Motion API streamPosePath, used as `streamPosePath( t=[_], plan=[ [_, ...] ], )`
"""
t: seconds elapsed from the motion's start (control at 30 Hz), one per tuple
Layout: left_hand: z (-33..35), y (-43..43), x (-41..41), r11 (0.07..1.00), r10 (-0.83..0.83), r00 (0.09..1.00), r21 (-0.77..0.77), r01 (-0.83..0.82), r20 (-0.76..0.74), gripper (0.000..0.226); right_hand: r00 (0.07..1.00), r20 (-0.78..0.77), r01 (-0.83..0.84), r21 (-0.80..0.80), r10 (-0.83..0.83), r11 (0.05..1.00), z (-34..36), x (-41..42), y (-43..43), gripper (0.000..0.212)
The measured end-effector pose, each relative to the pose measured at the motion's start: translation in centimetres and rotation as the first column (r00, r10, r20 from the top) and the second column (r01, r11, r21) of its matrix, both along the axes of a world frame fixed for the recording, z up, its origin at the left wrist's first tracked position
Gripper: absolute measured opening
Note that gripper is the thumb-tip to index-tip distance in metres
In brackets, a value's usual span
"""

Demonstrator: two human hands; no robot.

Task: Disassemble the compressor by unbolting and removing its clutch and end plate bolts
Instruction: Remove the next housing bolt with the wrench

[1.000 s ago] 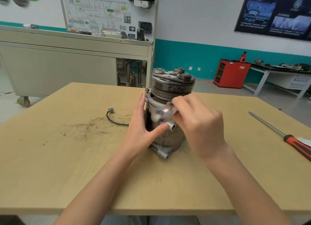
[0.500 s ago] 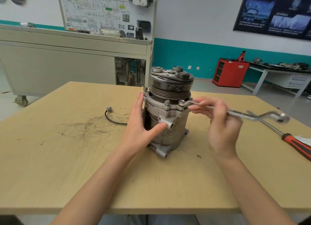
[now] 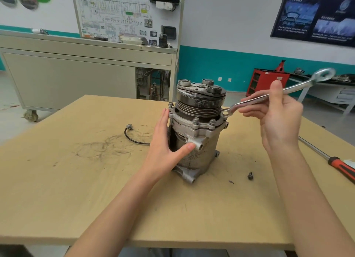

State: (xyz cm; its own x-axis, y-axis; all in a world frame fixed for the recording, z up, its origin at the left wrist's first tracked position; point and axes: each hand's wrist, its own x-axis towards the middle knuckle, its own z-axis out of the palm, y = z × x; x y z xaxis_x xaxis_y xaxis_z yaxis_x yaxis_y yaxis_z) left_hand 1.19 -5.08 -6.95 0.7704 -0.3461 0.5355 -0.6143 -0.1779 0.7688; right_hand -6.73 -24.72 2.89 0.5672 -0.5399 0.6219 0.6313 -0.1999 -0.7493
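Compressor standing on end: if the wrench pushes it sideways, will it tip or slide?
Likely heavy for its size: the compressor is all metal, with a thick pulley on top. Standing upright with that weight high, it might tip rather than slide; the left hand laid flat on its side seems to brace it.

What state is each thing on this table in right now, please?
compressor, upright on the table, clutch on top
flange bolts, three visible, screwed in
left hand, flat against the compressor's side
right hand, holds the wrench
wrench, tilted up, ring end by the compressor's right side
loose bolt, lying on the table
screwdriver, lying on the table
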Motion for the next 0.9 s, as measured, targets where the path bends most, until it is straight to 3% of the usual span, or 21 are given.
streamPosePath(
  t=[0.1,0.13,0.2,0.27,0.33,0.4,0.53,0.7,0.83,0.87,0.9],
  plan=[
    [0.0,0.0,0.0,1.0,-0.006,1.0,-0.01,0.006,-0.002,0.11,0.959,0.185,0.27,-0.37,-0.214,0.889,-0.2,-1.3,2.0,0.038],
    [0.0,0.0,0.0,1.0,-0.005,1.0,-0.012,0.005,-0.001,0.11,0.922,0.288,0.373,-0.485,-0.259,0.791,-0.4,-1.4,2.6,0.039],
    [0.0,-0.1,-0.1,1.0,-0.006,1.0,-0.014,0.006,0.003,0.11,0.802,0.504,0.596,-0.64,-0.32,0.485,-0.9,-1.1,3.5,0.048],
    [0.0,-0.1,-0.1,1.0,-0.005,1.0,-0.01,0.005,0.009,0.11,0.682,0.65,0.725,-0.662,-0.335,0.192,-1.4,-0.9,4.1,0.049],
    [0.0,-0.1,-0.1,1.0,-0.004,1.0,-0.009,0.004,0.005,0.107,0.647,0.689,0.746,-0.66,-0.326,0.086,-1.7,-1.0,4.7,0.037],
    [0.0,0.0,-0.1,1.0,-0.005,1.0,-0.013,0.005,-0.007,0.103,0.638,0.703,0.752,-0.656,-0.314,0.058,-1.9,-1.0,5.6,0.034],
    [-0.3,-0.2,0.4,1.0,0.003,1.0,-0.011,-0.002,0.014,0.101,0.638,0.699,0.749,-0.661,-0.323,0.05,-1.8,-0.4,7.1,0.048],
    [-0.7,-0.3,0.8,0.998,-0.028,0.999,-0.05,0.029,0.033,0.103,0.608,0.719,0.757,-0.653,-0.336,-0.029,-3.4,-0.8,7.2,0.036],
    [-0.3,-0.2,0.5,0.999,0.0,0.999,-0.038,0.001,0.034,0.11,0.627,0.733,0.768,-0.637,-0.264,0.057,-4.0,-0.9,6.5,0.048],
    [-0.3,-0.2,0.3,0.999,-0.001,1.0,-0.032,0.002,0.03,0.11,0.648,0.713,0.757,-0.642,-0.267,0.121,-4.2,-0.9,6.2,0.046],
    [-0.2,-0.1,0.1,1.0,-0.002,1.0,-0.025,0.003,0.028,0.107,0.706,0.654,0.708,-0.651,-0.272,0.275,-4.5,-0.9,5.8,0.045]
  ],
)
